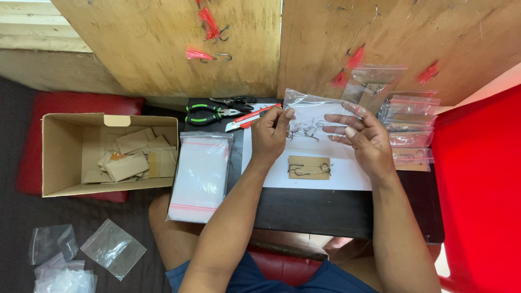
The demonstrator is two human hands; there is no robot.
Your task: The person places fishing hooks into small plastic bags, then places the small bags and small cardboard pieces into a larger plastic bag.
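- Low dark surface [325,209] with a white paper sheet [347,176] on it, plywood boards behind.
- left hand [269,135] pinches the edge of a clear plastic zip bag [312,108]; right hand [364,140] is loosely spread against it.
- Small metal hooks [305,130] inside, too tangled to count.
- One brown card with wire hooks [309,167] lies just below.
- One open cardboard box [59,154], cards inside half hidden.
- Four red-feathered hooks [198,53] up top, some cut off.

A low black table [325,211] fills the middle of the frame. On it lie a white sheet [336,176] bearing a cardboard piece with hooks [309,167], a stack of clear zip bags [199,176] at its left edge, green-handled pliers [209,114], scissors [234,100], a red utility knife [251,116], and filled bags [410,130] at the right.
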